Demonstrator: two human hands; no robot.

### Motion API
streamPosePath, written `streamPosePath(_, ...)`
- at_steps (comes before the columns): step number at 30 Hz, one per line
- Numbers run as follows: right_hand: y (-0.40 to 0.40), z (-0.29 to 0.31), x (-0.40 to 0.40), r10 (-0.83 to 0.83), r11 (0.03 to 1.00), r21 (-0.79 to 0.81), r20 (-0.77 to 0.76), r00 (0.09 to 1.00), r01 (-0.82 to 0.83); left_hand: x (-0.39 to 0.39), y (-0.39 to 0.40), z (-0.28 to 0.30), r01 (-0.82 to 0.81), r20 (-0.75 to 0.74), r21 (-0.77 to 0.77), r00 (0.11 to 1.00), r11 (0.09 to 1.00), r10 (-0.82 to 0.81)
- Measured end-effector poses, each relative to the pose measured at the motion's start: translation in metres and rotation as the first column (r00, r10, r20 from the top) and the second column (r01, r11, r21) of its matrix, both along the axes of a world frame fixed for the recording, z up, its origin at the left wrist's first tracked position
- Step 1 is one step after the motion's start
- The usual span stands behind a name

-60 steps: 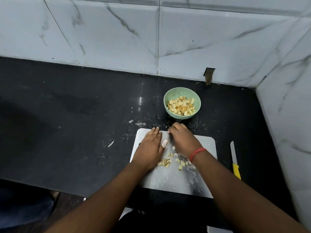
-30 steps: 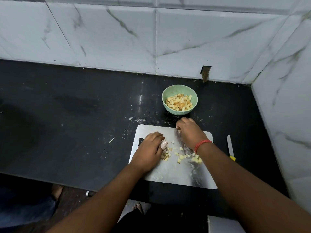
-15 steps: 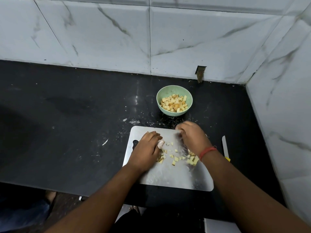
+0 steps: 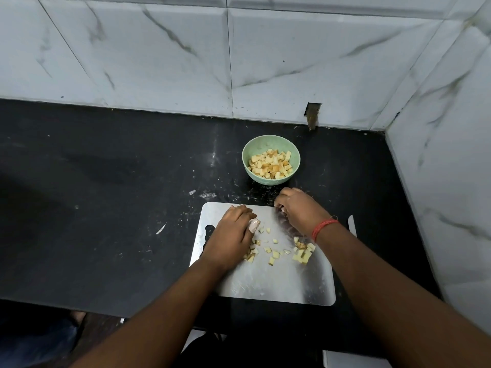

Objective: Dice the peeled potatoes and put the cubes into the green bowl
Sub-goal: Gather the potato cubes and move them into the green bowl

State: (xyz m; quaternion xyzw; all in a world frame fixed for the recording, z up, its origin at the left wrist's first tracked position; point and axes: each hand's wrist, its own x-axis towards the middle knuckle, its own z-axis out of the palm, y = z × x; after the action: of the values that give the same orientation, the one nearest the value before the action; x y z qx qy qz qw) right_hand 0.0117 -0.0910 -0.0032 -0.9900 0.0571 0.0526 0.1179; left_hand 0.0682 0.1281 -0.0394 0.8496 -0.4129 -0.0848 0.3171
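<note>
The green bowl (image 4: 271, 144) stands on the black counter just beyond the steel cutting board (image 4: 265, 282) and is part full of potato cubes (image 4: 269, 164). More loose potato cubes (image 4: 301, 253) lie scattered on the board. My left hand (image 4: 229, 235) rests on the board's left part with its fingers curled under, a few cubes at its right side. My right hand (image 4: 300, 211) is at the board's far edge, just short of the bowl, fingers curled down as if round a pinch of cubes. What lies under either hand's fingers is hidden.
A knife blade tip (image 4: 351, 224) shows to the right of the board, mostly hidden by my right forearm. White marble tiles wall the counter at the back and the right. Starch specks and a white scrap (image 4: 160, 229) dot the counter left of the board.
My right hand has drawn away from the pile of cubes to the board's far edge, toward the bowl. My left hand's fingers went from straight to curled and then stayed in place.
</note>
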Motion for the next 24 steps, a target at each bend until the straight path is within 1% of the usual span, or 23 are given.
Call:
streamPosePath(3, 0.000, 0.003, 0.008, -0.041, 0.998, 0.039, -0.041, 0.998, 0.043, 0.002, -0.002, 0.000, 0.000, 0.002, -0.003, 1.000, 1.000, 0.000)
streamPosePath(7, 0.000, 0.006, 0.020, -0.152, 0.974, 0.149, -0.130, 0.980, 0.171, 0.004, -0.004, 0.000, -0.006, 0.008, 0.002, 1.000, 1.000, 0.006)
streamPosePath(9, -0.001, 0.007, 0.022, -0.178, 0.962, 0.177, -0.164, 0.970, 0.207, 0.006, -0.005, 0.000, -0.012, 0.009, 0.003, 1.000, 1.000, 0.011)
streamPosePath(14, -0.001, 0.011, 0.020, -0.147, 0.974, 0.143, -0.202, 0.968, 0.177, 0.009, -0.007, 0.000, -0.011, 0.009, 0.005, 1.000, 1.000, 0.011)
streamPosePath(17, 0.006, 0.002, 0.008, -0.156, 0.984, 0.065, -0.124, 0.980, 0.165, 0.008, -0.006, -0.003, 0.016, 0.031, 0.013, 0.999, 1.000, -0.016)
streamPosePath(22, 0.014, -0.007, -0.003, -0.240, 0.971, 0.000, 0.025, 0.970, 0.240, 0.008, -0.007, -0.005, 0.040, 0.048, 0.018, 0.998, 0.999, -0.041)
streamPosePath(24, 0.023, -0.005, -0.012, -0.196, 0.979, -0.039, 0.095, 0.976, 0.201, 0.007, -0.007, -0.005, 0.056, 0.058, 0.015, 0.997, 0.998, -0.056)
